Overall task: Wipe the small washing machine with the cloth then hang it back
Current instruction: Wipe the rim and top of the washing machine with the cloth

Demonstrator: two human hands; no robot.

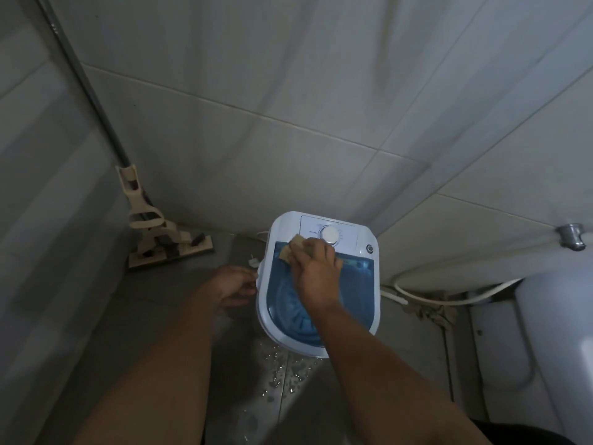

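Washing machine: the small white washing machine (321,284) stands on the grey tiled floor (179,316), its back close to the tiled wall (288,123); every place below is told from it.
Lid: a translucent blue lid (356,284) covers most of its top, with the ribbed tub showing dimly through.
Control panel: a white strip along the machine's back edge carries a round white dial (330,234) in the middle and a small dark button (370,248) at its right end.
Cloth: a tan cloth (293,247) lies bunched on the machine's top, at the back-left corner of the lid, just left of the dial.
Right hand: the right hand (316,277) rests on the lid, fingers curled down and pressing on the cloth, which pokes out beyond the fingertips.
Left hand: the left hand (234,289) is at the machine's left side, fingers loosely bent toward the casing and holding nothing; I cannot tell whether they touch it.
Mop: a beige flat mop (160,239) leans in the corner, well left of the machine.
Hose: a white hose (449,298) runs along the wall base to the machine's right.
Toilet: a white toilet (558,348) stands further right.
Water: drops (282,374) speckle the floor just in front of the machine.
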